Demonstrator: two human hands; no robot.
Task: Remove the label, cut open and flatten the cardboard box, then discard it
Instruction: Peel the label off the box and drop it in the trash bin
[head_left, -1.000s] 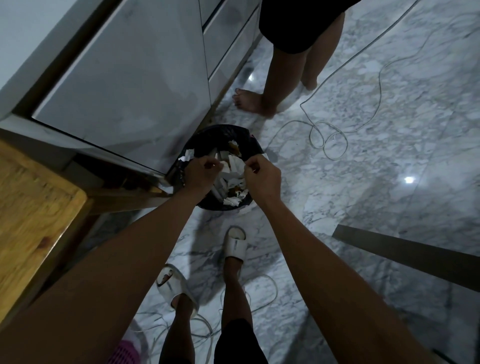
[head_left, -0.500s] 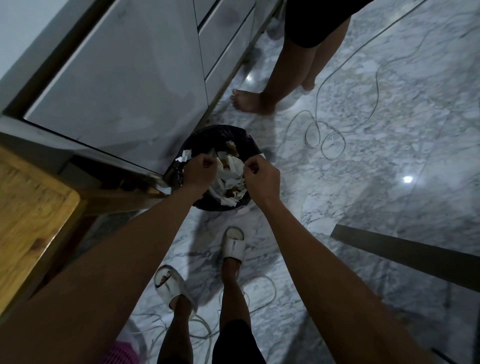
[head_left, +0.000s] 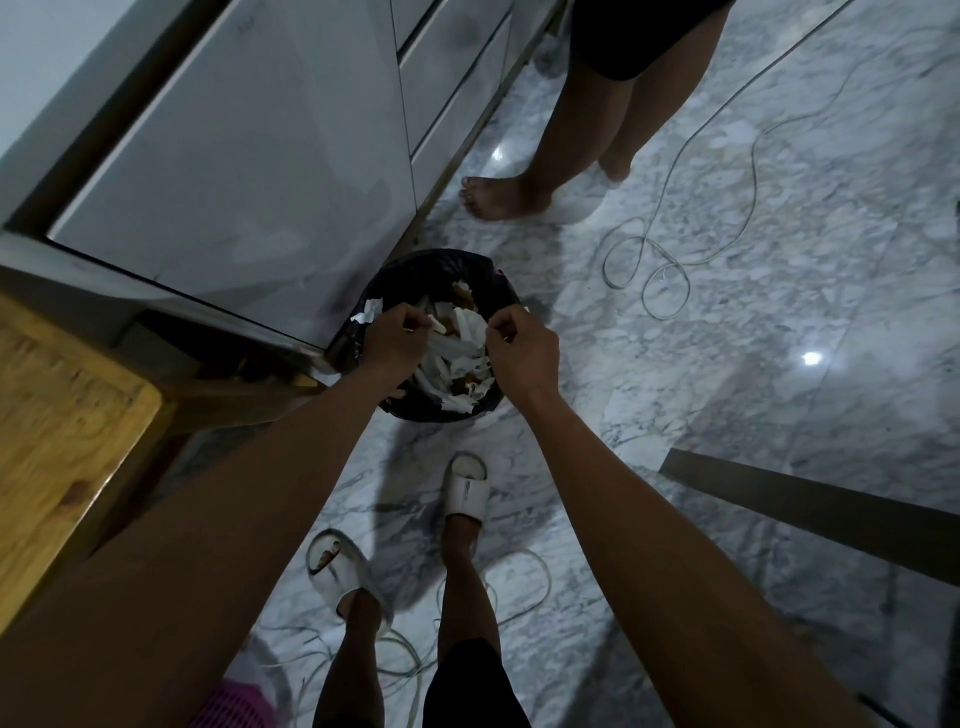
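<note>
Both hands hover over the black trash bin (head_left: 395, 283) on the marble floor (head_left: 727, 322). The grip of the left hand (head_left: 392, 340) is curled, pinching a small white scrap (head_left: 435, 323). The right hand (head_left: 522, 347) is curled too; what it holds, I cannot tell. Torn label pieces (head_left: 457, 358) lie inside the bin. No cardboard box shows.

Floor (head_left: 727, 312) – polished grey-white marble, glossy, shows a light glare. Cabinet fronts (head_left: 249, 171) – smooth satin panels, faint reflections, metal-looking trim along the bottom edge. Table (head_left: 57, 415) – bare wood, visible grain, matt. Bin liner (head_left: 415, 270) – thin black plastic, slightly shiny, wrinkled. Inside it torn white paper scraps (head_left: 457, 353), matt and crumpled, with brown cardboard-like bits. Slippers (head_left: 467, 488) – smooth off-white moulded plastic or foam. Cables (head_left: 649, 275) – smooth pale plastic sheath.
</note>
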